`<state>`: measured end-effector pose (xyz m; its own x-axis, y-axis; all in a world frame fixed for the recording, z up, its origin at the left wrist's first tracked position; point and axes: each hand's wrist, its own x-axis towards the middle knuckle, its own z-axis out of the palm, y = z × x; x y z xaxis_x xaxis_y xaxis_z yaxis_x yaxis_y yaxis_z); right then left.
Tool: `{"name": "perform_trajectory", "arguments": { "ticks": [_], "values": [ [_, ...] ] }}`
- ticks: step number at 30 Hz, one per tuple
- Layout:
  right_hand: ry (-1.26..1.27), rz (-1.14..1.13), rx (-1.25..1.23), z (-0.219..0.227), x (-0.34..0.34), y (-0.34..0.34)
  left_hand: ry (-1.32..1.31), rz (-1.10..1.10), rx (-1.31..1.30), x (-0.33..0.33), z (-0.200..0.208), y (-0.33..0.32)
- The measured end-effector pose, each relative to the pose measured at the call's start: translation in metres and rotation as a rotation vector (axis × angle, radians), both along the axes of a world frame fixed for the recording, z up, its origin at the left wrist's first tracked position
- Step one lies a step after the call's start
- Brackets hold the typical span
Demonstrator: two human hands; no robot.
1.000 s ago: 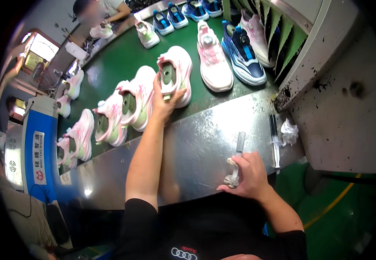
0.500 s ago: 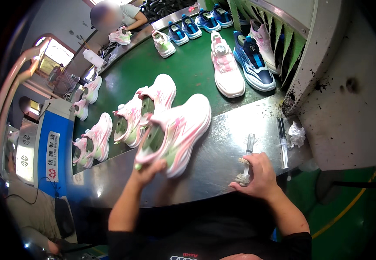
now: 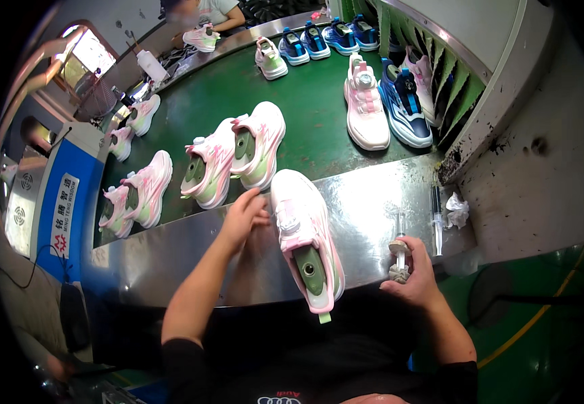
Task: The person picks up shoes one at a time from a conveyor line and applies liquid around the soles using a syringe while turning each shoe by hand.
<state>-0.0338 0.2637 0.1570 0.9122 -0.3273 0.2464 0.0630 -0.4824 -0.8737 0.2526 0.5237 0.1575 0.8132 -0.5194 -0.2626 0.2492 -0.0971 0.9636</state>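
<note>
A pink, white and green sneaker (image 3: 302,205) stands on the steel ledge, toe pointing away from me, its heel out toward the near edge. My left hand (image 3: 241,219) is just left of it, empty, fingers loosely apart. Its fingertips are close to two similar sneakers (image 3: 260,141) standing side by side on the green belt; whether they touch I cannot tell. At the right, my right hand (image 3: 416,275) grips a clear syringe (image 3: 401,248) upright. A crumpled pale wad (image 3: 398,273) is around the syringe's lower part, also in that hand.
A second syringe (image 3: 437,225) and crumpled white paper (image 3: 457,209) lie at the ledge's right end. Several pink and blue sneakers stand on the green belt (image 3: 305,108). Green strip curtains (image 3: 450,67) hang at the right. A blue machine (image 3: 73,195) stands left; a co-worker (image 3: 218,13) handles a sneaker beyond.
My left hand has set the sneaker on the ledge, turned toe away, let go and moved left of it. The right hand still holds the syringe. The whole view has shifted slightly.
</note>
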Motion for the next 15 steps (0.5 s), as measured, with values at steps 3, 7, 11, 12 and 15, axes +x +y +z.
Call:
{"name": "perform_trajectory", "arguments": {
  "ticks": [3,7,11,12,15],
  "values": [
    [0.037,-0.019,0.11,-0.001,0.001,0.003,-0.164,-0.202,0.424,0.039,-0.002,-0.029],
    [0.052,-0.005,0.248,0.009,0.01,0.005,-0.279,-0.232,0.492,0.035,0.01,-0.061],
    [0.008,0.035,0.248,0.011,0.011,0.01,-0.219,-0.174,0.054,0.016,0.003,-0.073],
    [0.016,0.033,0.245,0.012,0.009,0.011,-0.159,-0.181,-0.039,0.008,0.013,-0.074],
    [0.033,0.039,0.298,0.017,0.007,0.013,-0.099,-0.152,-0.302,-0.014,0.055,-0.061]
  ]
}}
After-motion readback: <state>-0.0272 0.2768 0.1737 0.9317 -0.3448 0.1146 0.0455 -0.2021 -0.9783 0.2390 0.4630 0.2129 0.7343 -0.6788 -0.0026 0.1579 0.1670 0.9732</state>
